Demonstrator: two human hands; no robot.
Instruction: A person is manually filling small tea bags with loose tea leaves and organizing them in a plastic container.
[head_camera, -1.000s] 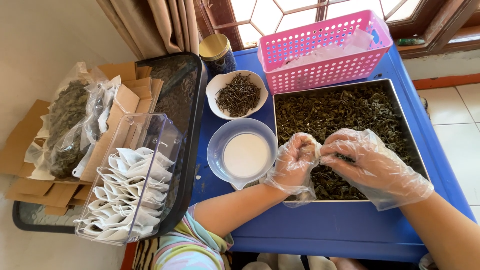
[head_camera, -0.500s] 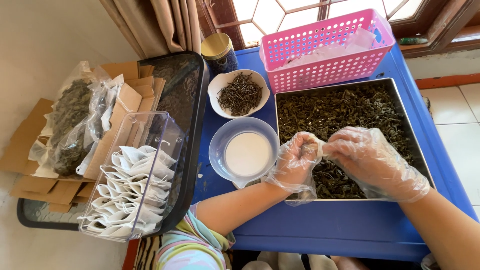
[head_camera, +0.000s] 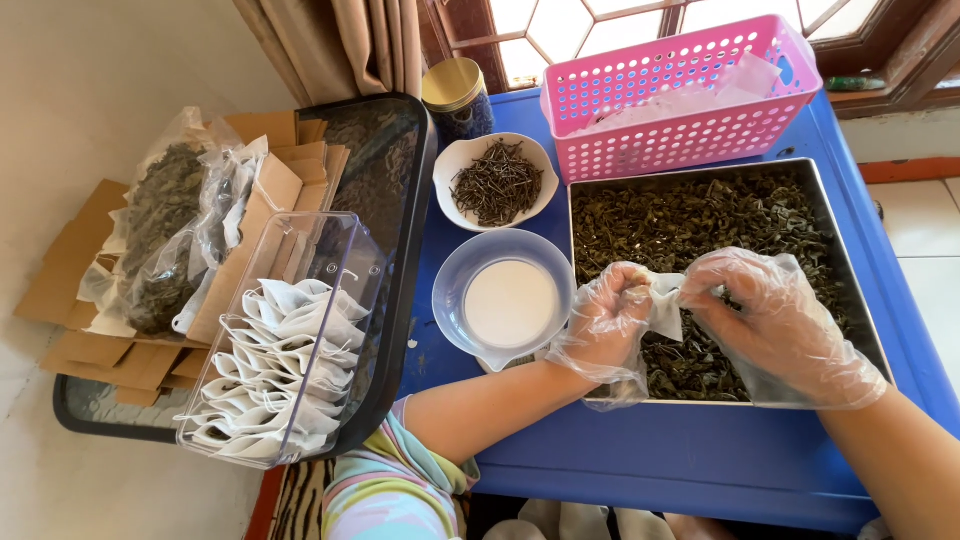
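White, thin, crumpled paper sachet (head_camera: 664, 308), pinched between gloved left hand (head_camera: 605, 322) and right hand (head_camera: 775, 315) grips.

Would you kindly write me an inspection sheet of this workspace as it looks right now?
Surface: blue table.
Job's things: small white bag held over metal tray of dried leaves.
Clutter: round lidded tub, white bowl of dark sticks, pink basket, gold-lidded jar, clear box of folded white bags.
Grippers: left hand and right hand, gloved, both pinching the bag.
Cables: nothing seen.
Surroundings: window, curtain, cardboard on floor.
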